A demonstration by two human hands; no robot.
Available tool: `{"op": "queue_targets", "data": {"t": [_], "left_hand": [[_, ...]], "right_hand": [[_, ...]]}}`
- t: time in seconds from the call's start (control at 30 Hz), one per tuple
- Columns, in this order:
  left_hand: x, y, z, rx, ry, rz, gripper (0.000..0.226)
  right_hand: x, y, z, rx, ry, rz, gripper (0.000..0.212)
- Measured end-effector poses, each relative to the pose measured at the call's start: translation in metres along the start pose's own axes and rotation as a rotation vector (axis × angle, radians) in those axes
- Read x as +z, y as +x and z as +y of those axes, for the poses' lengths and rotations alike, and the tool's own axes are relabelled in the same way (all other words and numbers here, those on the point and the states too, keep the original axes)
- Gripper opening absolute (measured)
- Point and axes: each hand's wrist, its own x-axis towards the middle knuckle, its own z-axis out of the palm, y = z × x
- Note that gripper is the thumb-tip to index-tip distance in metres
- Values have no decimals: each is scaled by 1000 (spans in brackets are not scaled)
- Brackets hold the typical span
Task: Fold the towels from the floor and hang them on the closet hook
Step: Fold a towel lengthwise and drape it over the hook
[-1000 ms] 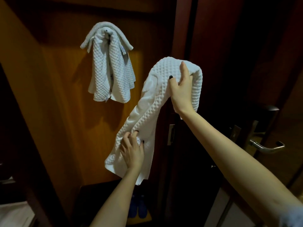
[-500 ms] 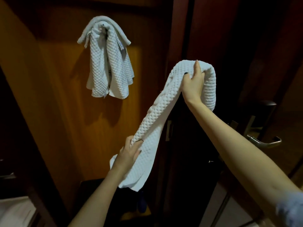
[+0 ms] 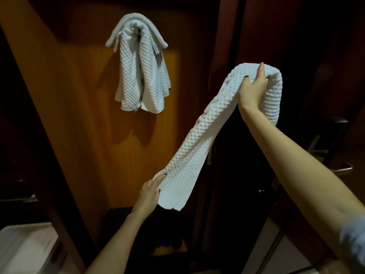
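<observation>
At the far lower left lay a pale, blurred surface [image 3: 23,248], too indistinct to name. Beside it rose the orange-brown wooden closet panel [image 3: 88,135], lit in the middle and dark toward its edges. High on that panel hung the white towels [image 3: 140,76] already in place: a waffle-weave bundle draped in two hanging lobes, with a smoother band laid over the top. The hook itself was almost wholly covered by the cloth.

Lower and to the right, the left hand [image 3: 150,192] reached up and gripped the bottom end of a waffle-weave towel [image 3: 197,151], fingers closed on its edge with one dark-nailed finger lying along the fabric. That towel was held in the air, well clear of the hung bundle and to its right, stretched on a slant from the left hand up to the right hand [image 3: 251,89]. The right hand pinched the upper end, thumb on the near face and forefinger pointing upward, while the cloth folded over it and dropped behind the wrist.

Under the towel, near the floor, something blue and yellow [image 3: 171,246] showed dimly. At the far right were a metal door handle [image 3: 343,170] on a dark door and the edge of a light blue sleeve [image 3: 353,246].
</observation>
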Motion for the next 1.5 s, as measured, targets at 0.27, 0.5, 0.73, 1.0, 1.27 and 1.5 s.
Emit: {"op": "queue_targets", "data": {"t": [0.27, 0.5, 0.73, 1.0, 1.27, 1.5], "left_hand": [[14, 13, 6, -506, -621, 332, 18], [-1, 16, 13, -500, -971, 563, 21], [-26, 21, 8, -522, -1234, 528, 25], [-33, 23, -5, -640, -1436, 436, 31], [-34, 4, -39, -526, -1716, 362, 49], [-37, -1, -29, -493, -1373, 183, 39]], "right_hand": [[4, -2, -3, -21, 54, 13, 60], [-3, 5, 15, 7, 48, 29, 60], [-8, 4, 47, 24, -6, -10, 60], [-1, -6, 58, 50, -5, -28, 60], [0, 3, 54, 91, 131, -4, 62], [8, 4, 39, 7, 175, -79, 62]]}}
